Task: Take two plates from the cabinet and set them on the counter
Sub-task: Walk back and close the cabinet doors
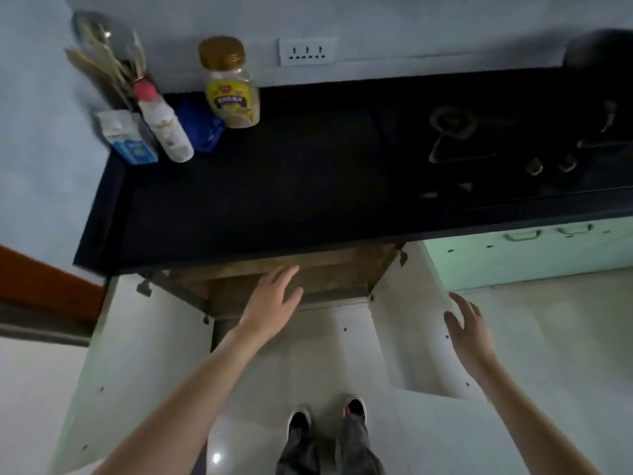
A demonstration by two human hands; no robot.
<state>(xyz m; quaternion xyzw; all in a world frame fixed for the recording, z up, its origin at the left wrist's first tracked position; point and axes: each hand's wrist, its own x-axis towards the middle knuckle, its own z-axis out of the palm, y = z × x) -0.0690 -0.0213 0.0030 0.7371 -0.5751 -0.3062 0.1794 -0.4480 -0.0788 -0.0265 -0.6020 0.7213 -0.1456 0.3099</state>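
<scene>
Below the black stone table (308,186), the brown wooden cabinet (308,272) stands with both white doors swung wide. Left hand (274,303) reaches into its opening, fingers spread and empty; right hand (469,330) touches the right door's (404,323) edge, fingers loose. Plates are hidden from view.

Both bare forearms reach forward and down. The left hand (274,299) is flat, palm down, fingers extended and loosely together. The right hand (471,329) is spread, fingers slightly curled, gripping nothing.
</scene>
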